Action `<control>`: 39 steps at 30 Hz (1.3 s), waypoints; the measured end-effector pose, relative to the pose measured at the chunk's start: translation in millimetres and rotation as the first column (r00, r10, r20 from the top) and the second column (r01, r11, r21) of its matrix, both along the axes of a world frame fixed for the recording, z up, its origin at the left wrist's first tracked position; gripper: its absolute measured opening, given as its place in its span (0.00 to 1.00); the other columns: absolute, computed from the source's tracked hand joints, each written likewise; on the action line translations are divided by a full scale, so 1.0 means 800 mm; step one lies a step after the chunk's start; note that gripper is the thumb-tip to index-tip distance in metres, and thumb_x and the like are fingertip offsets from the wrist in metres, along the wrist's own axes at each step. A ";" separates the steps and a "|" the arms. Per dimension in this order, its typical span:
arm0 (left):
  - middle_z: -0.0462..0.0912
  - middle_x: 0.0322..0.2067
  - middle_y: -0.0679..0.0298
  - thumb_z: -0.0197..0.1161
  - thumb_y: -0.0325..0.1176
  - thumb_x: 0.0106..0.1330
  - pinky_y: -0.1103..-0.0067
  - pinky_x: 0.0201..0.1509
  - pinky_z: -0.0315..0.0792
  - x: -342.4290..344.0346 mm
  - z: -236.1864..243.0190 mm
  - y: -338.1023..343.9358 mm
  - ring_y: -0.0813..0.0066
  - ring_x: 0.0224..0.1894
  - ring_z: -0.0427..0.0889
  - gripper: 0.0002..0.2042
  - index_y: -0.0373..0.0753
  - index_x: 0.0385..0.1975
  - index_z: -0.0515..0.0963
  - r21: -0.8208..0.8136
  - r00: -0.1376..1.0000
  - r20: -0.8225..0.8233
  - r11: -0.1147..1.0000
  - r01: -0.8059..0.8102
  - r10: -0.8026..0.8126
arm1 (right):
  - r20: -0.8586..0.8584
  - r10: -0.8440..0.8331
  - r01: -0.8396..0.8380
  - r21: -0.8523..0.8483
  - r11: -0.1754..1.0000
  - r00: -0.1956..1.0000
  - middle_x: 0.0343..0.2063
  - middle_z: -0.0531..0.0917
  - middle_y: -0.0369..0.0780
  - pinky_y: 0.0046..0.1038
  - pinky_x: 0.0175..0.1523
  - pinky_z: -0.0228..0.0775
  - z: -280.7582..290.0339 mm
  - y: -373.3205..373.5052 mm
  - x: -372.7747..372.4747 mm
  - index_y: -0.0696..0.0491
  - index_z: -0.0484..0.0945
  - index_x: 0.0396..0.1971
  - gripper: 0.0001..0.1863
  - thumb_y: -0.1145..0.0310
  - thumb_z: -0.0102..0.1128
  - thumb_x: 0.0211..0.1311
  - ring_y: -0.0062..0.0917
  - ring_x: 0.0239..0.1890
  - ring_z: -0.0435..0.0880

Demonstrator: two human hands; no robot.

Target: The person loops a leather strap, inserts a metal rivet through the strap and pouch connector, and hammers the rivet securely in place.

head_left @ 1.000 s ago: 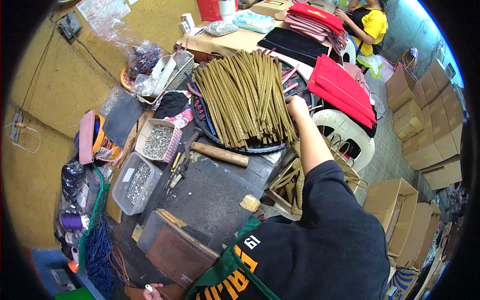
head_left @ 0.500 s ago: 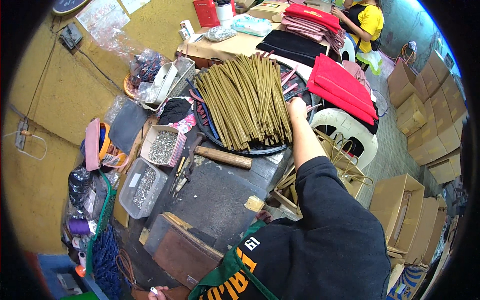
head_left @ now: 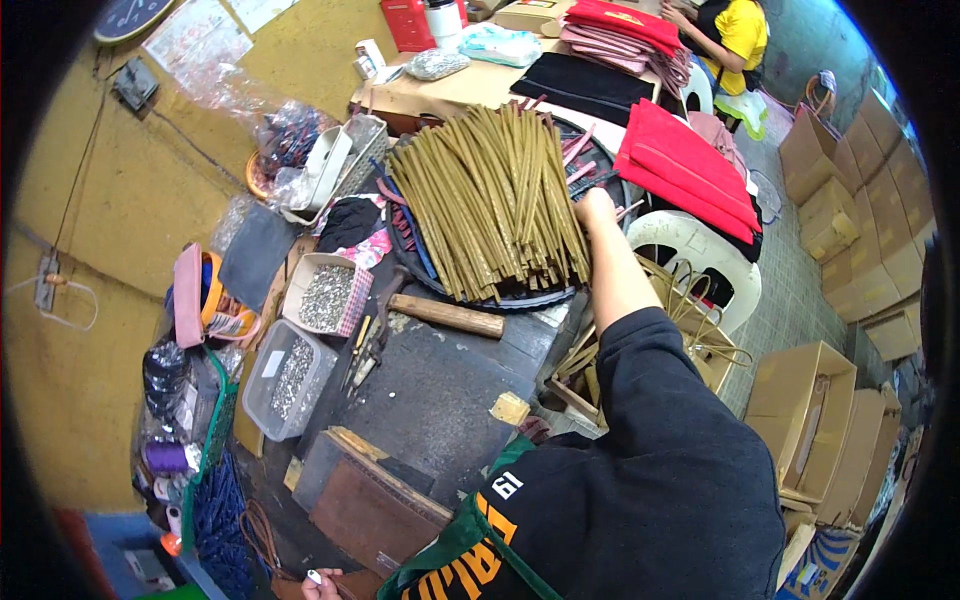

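Note:
A large heap of long olive-brown straps [head_left: 485, 200] lies on a round black tray [head_left: 608, 165]. Pink and blue strips stick out from under the heap. My right hand [head_left: 597, 208] reaches to the tray's right edge, beside the heap. Its back is toward me and its fingers are hidden, so what it touches does not show. Low in the picture, my left hand [head_left: 322, 588] is only partly visible. Its fingers are closed around a small white-tipped thing, too small to name, near a brown leather piece [head_left: 352, 512].
A wooden-handled hammer [head_left: 447, 315] lies before the tray on the dark bench. Two boxes of small metal parts, one clear plastic [head_left: 290, 380], stand to its left. Red folded fabric [head_left: 688, 172] covers a white chair [head_left: 745, 285]. Cardboard boxes [head_left: 800, 415] line the right. A person in yellow [head_left: 742, 42] sits far back.
The view has shifted slightly. My right hand stays at the tray's right edge, and my left hand stays low with the small white-tipped thing.

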State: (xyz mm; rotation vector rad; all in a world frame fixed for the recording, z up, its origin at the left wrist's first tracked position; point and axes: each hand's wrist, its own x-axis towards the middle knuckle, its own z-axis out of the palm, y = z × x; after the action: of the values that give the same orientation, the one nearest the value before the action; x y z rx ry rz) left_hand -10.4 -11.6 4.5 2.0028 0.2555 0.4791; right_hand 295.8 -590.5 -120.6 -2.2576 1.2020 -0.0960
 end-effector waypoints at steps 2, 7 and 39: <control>0.74 0.23 0.69 0.50 0.32 0.61 0.87 0.20 0.54 -0.004 -0.001 -0.005 0.87 0.17 0.58 0.06 0.36 0.30 0.73 -0.157 0.997 -0.003 0.985 -0.072 0.073 | -0.047 0.104 -0.107 -0.081 0.991 0.994 0.33 0.77 0.51 0.33 0.44 0.68 -0.012 -0.016 0.006 0.61 0.78 0.27 0.22 0.55 0.61 0.40 0.39 0.39 0.77; 0.73 0.24 0.71 0.51 0.30 0.61 0.88 0.19 0.52 -0.014 -0.005 -0.005 0.89 0.17 0.57 0.05 0.37 0.29 0.72 -0.198 0.998 0.042 0.979 -0.039 0.048 | -0.383 0.341 -0.331 0.096 0.939 0.858 0.47 0.72 0.46 0.35 0.53 0.62 -0.033 -0.046 0.051 0.55 0.75 0.39 0.20 0.59 0.53 0.48 0.37 0.50 0.70; 0.73 0.19 0.65 0.50 0.45 0.62 0.80 0.25 0.62 0.010 0.019 -0.006 0.81 0.23 0.66 0.18 0.35 0.23 0.74 0.078 0.969 -0.230 0.994 -0.077 0.093 | 0.379 -0.005 0.003 0.005 1.000 0.925 0.30 0.78 0.48 0.31 0.45 0.67 -0.008 0.060 -0.040 0.52 0.80 0.29 0.13 0.73 0.50 0.41 0.37 0.36 0.78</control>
State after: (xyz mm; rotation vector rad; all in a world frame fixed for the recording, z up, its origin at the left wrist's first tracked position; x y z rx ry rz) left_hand -2.4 -16.7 19.4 2.1225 0.4771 0.3085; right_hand 264.1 -542.2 -126.8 -2.1049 0.9943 -0.5082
